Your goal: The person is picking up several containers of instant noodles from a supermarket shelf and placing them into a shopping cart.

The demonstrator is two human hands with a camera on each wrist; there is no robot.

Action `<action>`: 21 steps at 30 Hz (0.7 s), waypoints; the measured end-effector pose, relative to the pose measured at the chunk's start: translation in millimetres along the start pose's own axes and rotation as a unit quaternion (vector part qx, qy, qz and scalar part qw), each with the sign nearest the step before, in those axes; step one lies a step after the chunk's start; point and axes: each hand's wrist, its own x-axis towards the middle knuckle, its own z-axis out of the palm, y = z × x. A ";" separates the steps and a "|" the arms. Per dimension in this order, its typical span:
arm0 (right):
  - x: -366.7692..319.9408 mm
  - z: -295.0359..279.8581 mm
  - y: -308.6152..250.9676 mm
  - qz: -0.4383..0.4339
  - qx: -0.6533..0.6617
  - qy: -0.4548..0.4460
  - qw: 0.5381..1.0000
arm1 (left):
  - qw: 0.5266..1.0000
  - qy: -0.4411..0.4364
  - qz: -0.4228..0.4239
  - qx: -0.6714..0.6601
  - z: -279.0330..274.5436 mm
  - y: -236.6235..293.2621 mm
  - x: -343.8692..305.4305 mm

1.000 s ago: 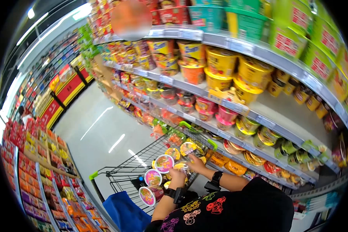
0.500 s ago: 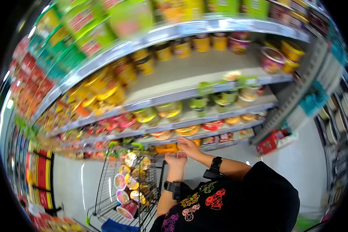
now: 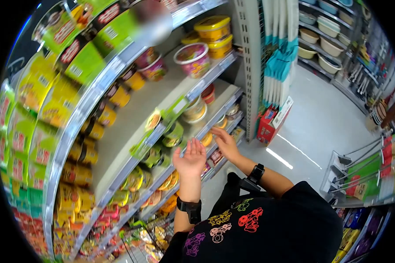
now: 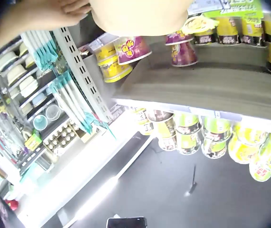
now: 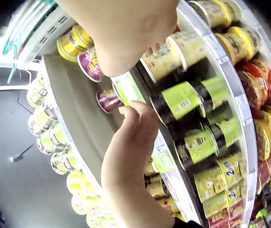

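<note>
My left hand [image 3: 190,158] is held palm up with its fingers extended and nothing in it, in front of the lower shelves. Just to its right, my right hand [image 3: 225,143] reaches forward with relaxed fingers and holds nothing. Beyond both hands, green and black noodle cups [image 3: 173,134] and pale noodle tubs [image 3: 195,110] line a shelf. On the shelf above stand a purple noodle bowl [image 3: 192,59] with a white rim and stacked yellow tubs [image 3: 214,30]. The right wrist view shows my hands close before more green cups [image 5: 180,100].
A perforated shelf post [image 3: 246,70] ends the noodle rack, beside hanging white and teal packages [image 3: 278,52]. A red box [image 3: 267,127] stands on the floor. The shopping cart [image 3: 131,250] holding several noodle cups is at lower left. Racks of basins [image 3: 331,46] stand farther right.
The view has turned right along the shelves, leaving the cart at lower left. My hands have moved from among the cart's cups to in front of the shelves, and the left palm now faces up.
</note>
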 end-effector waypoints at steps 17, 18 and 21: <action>200.9 -37.1 -101.7 -0.291 -0.344 0.047 0.891 | 0.805 -0.367 0.337 0.324 155.8 -0.5 132.5; 206.6 -38.2 -102.7 -0.295 -0.351 0.045 0.888 | 0.788 -0.345 0.368 0.354 159.4 -2.3 137.3; 217.2 -38.0 -109.1 -0.320 -0.411 0.042 0.853 | 0.717 -0.299 0.426 0.463 165.0 -5.1 152.1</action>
